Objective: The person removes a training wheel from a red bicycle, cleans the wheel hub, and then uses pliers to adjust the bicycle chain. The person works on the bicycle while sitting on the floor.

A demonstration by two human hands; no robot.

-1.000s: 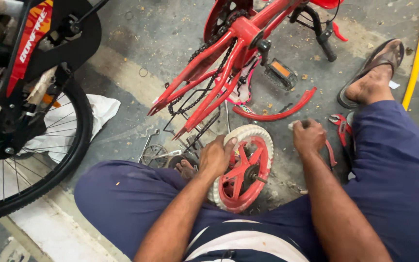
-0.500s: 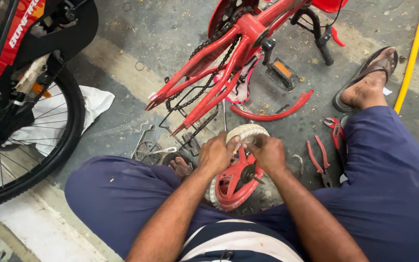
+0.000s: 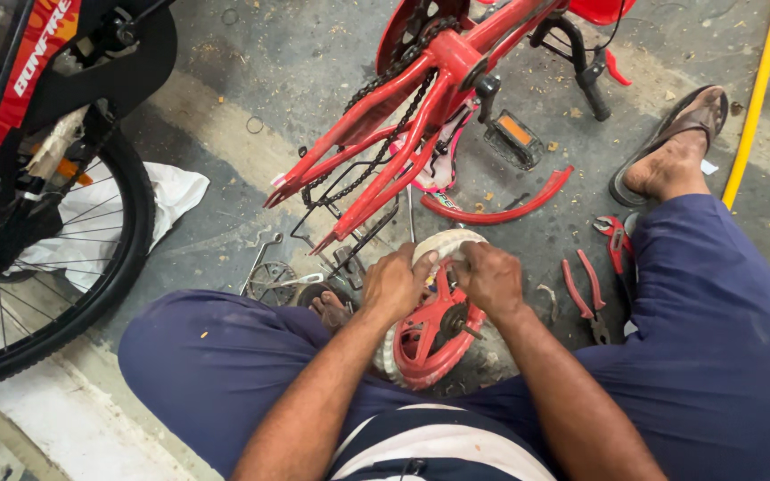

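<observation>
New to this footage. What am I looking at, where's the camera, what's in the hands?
There is no machine here: a person sits on a concrete floor and works with two bare hands. The single picture comes from a camera on that person's head, looking down over their knees.

The left hand and right hand both grip the top of a small red wheel with a pale tyre, which stands upright between the legs.

In front lies a red child's bicycle frame, upside down, with its chain showing. A loose red mudguard lies beside it, and red-handled pliers lie by the right knee. At left stand a larger black bicycle wheel and a white rag.
</observation>
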